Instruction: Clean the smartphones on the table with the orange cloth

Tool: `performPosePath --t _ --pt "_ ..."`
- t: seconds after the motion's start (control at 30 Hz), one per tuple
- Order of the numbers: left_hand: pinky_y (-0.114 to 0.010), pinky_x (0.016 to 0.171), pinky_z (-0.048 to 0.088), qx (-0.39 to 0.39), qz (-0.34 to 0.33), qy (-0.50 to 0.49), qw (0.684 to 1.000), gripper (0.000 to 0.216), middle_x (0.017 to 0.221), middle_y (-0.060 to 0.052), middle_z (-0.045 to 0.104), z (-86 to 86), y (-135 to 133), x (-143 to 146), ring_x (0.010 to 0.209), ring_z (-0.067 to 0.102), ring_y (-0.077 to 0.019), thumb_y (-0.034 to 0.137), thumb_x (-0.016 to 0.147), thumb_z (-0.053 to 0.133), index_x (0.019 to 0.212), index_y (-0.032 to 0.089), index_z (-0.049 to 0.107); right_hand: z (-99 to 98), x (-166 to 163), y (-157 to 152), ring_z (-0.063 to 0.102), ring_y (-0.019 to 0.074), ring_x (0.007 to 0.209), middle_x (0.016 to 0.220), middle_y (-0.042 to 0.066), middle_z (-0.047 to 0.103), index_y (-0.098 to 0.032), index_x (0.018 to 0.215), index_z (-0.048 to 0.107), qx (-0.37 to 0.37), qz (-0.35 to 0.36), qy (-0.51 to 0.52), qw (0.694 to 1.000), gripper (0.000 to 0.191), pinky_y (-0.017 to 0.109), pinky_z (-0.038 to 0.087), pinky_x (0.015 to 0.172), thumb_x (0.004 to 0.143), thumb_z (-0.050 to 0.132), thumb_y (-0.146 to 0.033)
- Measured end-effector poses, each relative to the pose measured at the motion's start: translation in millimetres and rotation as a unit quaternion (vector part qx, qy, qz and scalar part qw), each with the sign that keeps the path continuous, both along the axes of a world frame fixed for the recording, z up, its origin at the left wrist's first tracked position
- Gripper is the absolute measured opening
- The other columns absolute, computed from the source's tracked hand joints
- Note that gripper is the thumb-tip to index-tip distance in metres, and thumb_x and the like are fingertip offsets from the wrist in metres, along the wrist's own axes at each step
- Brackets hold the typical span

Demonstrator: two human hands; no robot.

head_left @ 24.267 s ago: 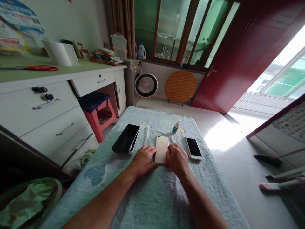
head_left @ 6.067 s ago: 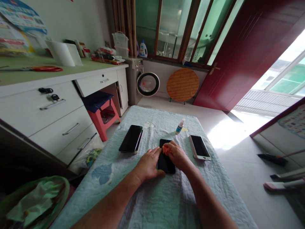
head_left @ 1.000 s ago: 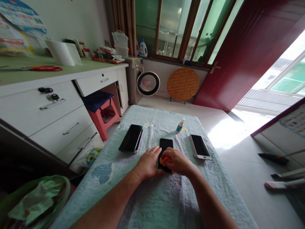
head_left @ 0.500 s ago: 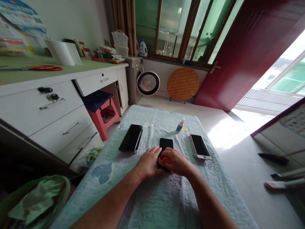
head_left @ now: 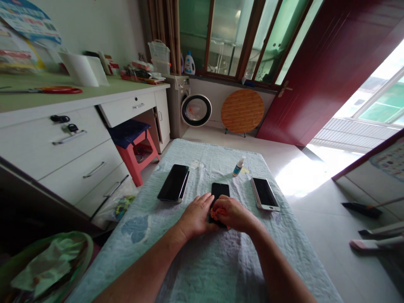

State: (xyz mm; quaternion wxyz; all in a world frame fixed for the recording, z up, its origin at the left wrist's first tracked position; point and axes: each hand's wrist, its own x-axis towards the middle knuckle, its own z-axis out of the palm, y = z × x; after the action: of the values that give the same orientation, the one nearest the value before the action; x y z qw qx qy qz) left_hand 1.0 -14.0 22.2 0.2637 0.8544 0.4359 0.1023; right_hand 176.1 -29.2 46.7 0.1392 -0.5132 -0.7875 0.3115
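A black smartphone [head_left: 220, 190] lies face up on the cloth-covered table, its lower part mostly hidden by my hands. My left hand [head_left: 198, 213] grips the phone along its left side, fingers at the edge and thumb near the bottom. Bunched in my right hand [head_left: 232, 213] is an orange cloth [head_left: 217, 213], pressed onto the phone's screen. Left of my hands, a larger dark phone [head_left: 174, 183] rests on top of another flat device. To the right lies a white-framed phone [head_left: 265, 193]. A small spray bottle [head_left: 239, 166] stands upright beyond the hands.
A light blue quilted cloth [head_left: 202, 269] covers the table. Along the left runs a desk with drawers [head_left: 71, 143], a red stool [head_left: 135, 155] partly under it. A bin [head_left: 90, 248] stands at the lower left. Behind are a washing machine [head_left: 178, 105] and a folded round table [head_left: 242, 110].
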Motion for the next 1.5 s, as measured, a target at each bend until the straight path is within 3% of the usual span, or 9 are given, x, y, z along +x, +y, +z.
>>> performPosePath --t 0.43,0.9,1.27,1.5 --pt "-0.042 0.114 0.027 -0.007 -0.007 0.015 1.0 0.089 0.149 -0.02 0.035 1.4 0 0 0.138 0.033 -0.0319 0.045 0.065 0.072 0.14 0.01 0.037 3.0 10 2 0.059 0.0107 0.076 0.087 0.001 0.061 -0.019 0.083 0.069 -0.018 -0.001 -0.01 1.0 0.028 0.019 0.043 0.069 0.066 0.051 -0.004" --pt "-0.045 0.113 0.027 -0.014 -0.002 0.005 1.0 0.091 0.149 -0.02 0.034 1.5 0 0 0.138 0.033 -0.034 0.044 0.062 0.074 0.14 0.011 0.038 10.1 26 2 0.056 0.0106 0.068 0.079 0.001 0.063 -0.017 0.077 0.067 -0.003 -0.026 -0.069 0.997 0.016 0.02 0.039 0.063 0.068 0.057 -0.01" --pt "-0.044 0.113 0.028 -0.022 0.0 0.005 1.0 0.089 0.149 -0.02 0.034 4.2 0 0 0.138 0.033 -0.0331 0.041 0.063 0.074 0.14 0.012 0.038 3.7 10 0 0.056 0.0097 0.071 0.086 0.001 0.061 -0.019 0.081 0.07 -0.004 -0.003 -0.026 1.0 0.024 0.019 0.041 0.066 0.07 0.052 -0.006" --pt "-0.046 0.114 0.027 -0.039 -0.016 -0.022 0.999 0.092 0.15 -0.018 0.034 5.2 3 -3 0.138 0.032 -0.0326 0.04 0.06 0.078 0.14 0.016 0.038 -0.9 -7 -3 0.055 0.0098 0.074 0.086 0.001 0.058 -0.018 0.075 0.067 0.019 0.032 0.003 0.999 0.019 0.019 0.04 0.068 0.074 0.052 -0.005"
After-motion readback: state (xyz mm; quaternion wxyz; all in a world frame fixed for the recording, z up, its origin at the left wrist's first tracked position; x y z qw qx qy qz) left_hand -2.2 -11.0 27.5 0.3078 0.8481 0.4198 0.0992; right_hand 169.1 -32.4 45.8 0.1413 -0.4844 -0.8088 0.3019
